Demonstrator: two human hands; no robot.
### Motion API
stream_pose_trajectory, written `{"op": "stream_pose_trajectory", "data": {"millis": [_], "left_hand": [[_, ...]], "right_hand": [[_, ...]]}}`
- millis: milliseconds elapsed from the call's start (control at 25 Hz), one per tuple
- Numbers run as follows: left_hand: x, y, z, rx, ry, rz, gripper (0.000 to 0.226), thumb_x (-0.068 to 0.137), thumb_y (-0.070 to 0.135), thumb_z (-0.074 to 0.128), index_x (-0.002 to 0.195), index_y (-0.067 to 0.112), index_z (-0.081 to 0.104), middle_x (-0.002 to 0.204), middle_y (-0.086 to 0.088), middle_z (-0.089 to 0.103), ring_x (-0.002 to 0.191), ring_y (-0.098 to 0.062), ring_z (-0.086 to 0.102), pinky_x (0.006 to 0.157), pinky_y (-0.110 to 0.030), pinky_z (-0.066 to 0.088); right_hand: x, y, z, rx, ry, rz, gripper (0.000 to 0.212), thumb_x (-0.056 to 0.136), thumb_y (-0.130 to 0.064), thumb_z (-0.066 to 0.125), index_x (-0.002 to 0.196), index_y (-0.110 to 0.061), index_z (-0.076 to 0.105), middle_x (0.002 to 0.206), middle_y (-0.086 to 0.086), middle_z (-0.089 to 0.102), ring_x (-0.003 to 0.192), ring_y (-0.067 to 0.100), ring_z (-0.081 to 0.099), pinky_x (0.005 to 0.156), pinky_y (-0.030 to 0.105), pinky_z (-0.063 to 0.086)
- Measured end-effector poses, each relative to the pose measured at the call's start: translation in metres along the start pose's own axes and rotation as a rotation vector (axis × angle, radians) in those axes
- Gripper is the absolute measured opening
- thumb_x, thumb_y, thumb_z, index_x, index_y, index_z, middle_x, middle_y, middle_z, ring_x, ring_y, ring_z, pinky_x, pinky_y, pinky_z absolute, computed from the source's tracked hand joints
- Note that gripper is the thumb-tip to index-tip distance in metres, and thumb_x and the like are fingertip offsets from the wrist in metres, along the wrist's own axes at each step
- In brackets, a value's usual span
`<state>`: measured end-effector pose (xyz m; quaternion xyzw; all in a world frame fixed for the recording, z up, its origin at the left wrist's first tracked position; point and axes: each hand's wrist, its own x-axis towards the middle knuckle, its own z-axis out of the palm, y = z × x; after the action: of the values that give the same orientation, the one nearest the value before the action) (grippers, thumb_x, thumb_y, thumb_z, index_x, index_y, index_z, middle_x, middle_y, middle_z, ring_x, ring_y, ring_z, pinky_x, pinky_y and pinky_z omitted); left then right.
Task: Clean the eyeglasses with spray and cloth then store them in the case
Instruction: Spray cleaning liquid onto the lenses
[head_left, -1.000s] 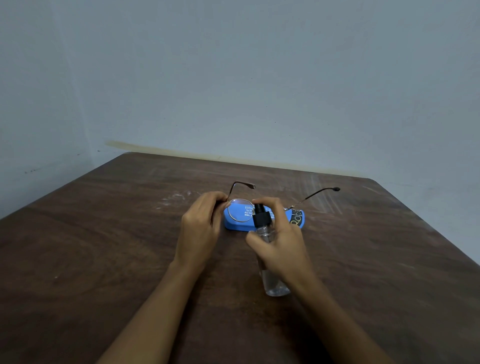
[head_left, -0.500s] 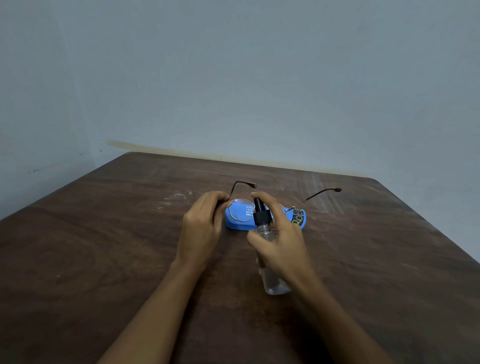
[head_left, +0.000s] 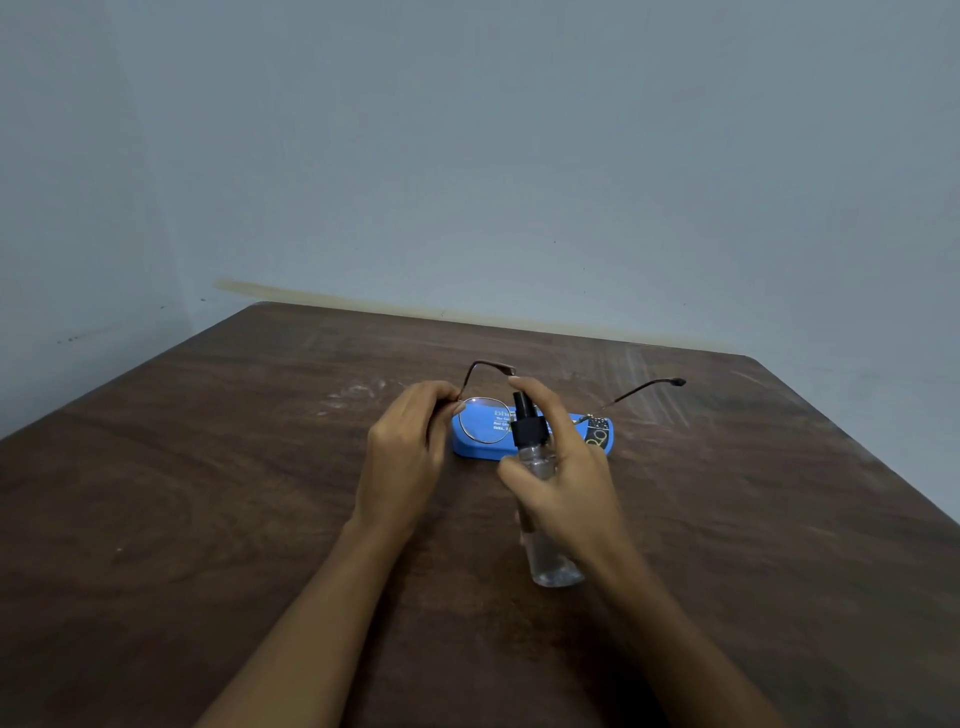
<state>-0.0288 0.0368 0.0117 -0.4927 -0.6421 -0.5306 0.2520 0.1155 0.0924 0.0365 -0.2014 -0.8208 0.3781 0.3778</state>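
Since a moment ago, hardly anything moved: right hand (head_left: 563, 483) still grips the spray bottle (head_left: 540, 499), forefinger on top. Left hand (head_left: 402, 457) pinches the thin-framed glasses (head_left: 485, 418) above the blue case (head_left: 605, 436).

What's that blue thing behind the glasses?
A closed blue case lies on the table behind the eyeglasses. The right hand and spray bottle cover its middle; its inside is hidden.

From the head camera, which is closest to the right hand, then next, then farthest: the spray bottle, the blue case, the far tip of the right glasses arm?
1. Spray bottle: gripped in the right hand.
2. Blue case: on the table just behind that hand.
3. Glasses arm tip: farther back, to the right.
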Motion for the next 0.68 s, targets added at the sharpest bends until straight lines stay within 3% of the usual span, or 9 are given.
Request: {"op": "stream_pose_trajectory", "data": {"millis": [280,360,520,680], "left_hand": [[0.0005,0.0001,0.0,-0.005,0.005,-0.008,0.009,0.079,-0.007,0.061,0.086,-0.001,0.062,0.08,-0.011,0.066,0.077,-0.003,0.05,0.072,-0.002,0.035],[0.0004,0.0004,-0.0003,-0.005,0.007,-0.006,0.009,0.079,-0.007,0.061,0.086,-0.001,0.062,0.08,-0.011,0.066,0.077,-0.004,0.05,0.072,-0.002,0.035],[0.0011,-0.0001,0.0003,-0.011,0.01,-0.008,0.009,0.079,-0.007,0.062,0.085,-0.001,0.063,0.08,-0.011,0.066,0.078,-0.006,0.051,0.073,-0.002,0.035],[0.0002,-0.002,0.0014,-0.017,0.015,-0.019,0.008,0.08,-0.005,0.061,0.086,0.001,0.062,0.08,-0.01,0.066,0.077,-0.001,0.049,0.073,-0.001,0.036]], "right_hand": [[0.0009,-0.0005,-0.001,-0.005,0.04,0.012,0.046,0.066,-0.01,0.058,0.096,-0.044,0.046,0.052,-0.018,0.055,0.043,0.005,0.047,0.045,0.015,0.04],[0.0007,-0.0009,-0.0008,-0.009,0.044,0.011,0.047,0.067,-0.006,0.059,0.095,-0.042,0.047,0.051,-0.018,0.054,0.043,0.004,0.045,0.045,0.01,0.036],[0.0006,-0.0014,-0.0024,0.022,0.02,0.045,0.056,0.068,-0.008,0.057,0.104,-0.05,0.046,0.048,-0.012,0.056,0.045,0.007,0.05,0.051,0.025,0.049],[-0.0013,0.0016,-0.0062,0.01,0.032,0.066,0.062,0.071,-0.008,0.056,0.11,-0.055,0.044,0.048,-0.008,0.055,0.049,0.018,0.055,0.057,0.031,0.053]]}}
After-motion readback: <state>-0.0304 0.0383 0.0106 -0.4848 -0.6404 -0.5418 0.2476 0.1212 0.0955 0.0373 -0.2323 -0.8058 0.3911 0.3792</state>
